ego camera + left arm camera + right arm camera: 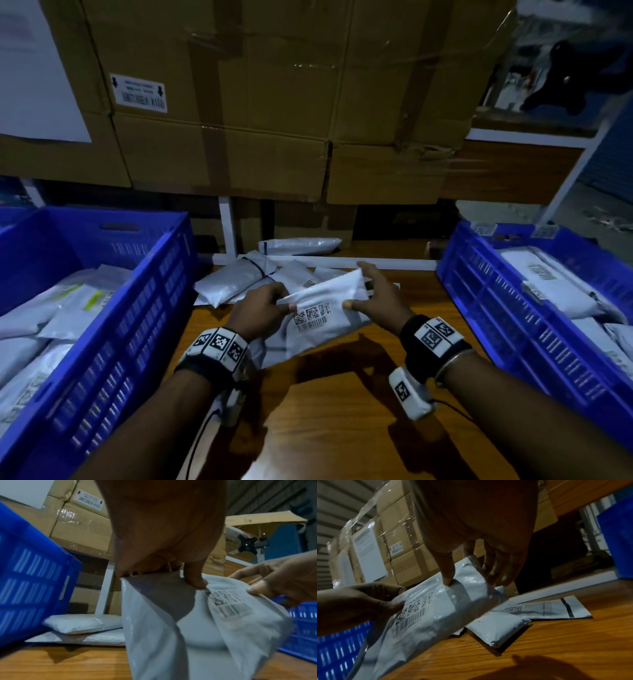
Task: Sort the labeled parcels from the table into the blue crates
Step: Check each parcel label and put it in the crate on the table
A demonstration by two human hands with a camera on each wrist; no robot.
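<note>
1. Two hands hold one white parcel [325,310] above the wooden table [342,411], its barcode label [310,317] facing up.
2. Left hand [255,313] – the thumb and curled fingers pinch the parcel's left edge beside the label; the left wrist view shows the thumb [195,580] pressing the plastic down just beside the printed codes.
3. Right hand [375,296] grips the parcel's right end – thumb on the near side, fingers wrapped over the far edge, as the right wrist view shows with the thumb tip [448,580] dug into the wrapper.
4. More white parcels [239,279] lie in a loose heap on the table just behind the held one, against the white rail.
5. Blue crates stand on either side: the left crate [113,335] and the right crate [513,315] each already hold white parcels.
6. Stacked cardboard boxes [274,102] fill the background.
</note>
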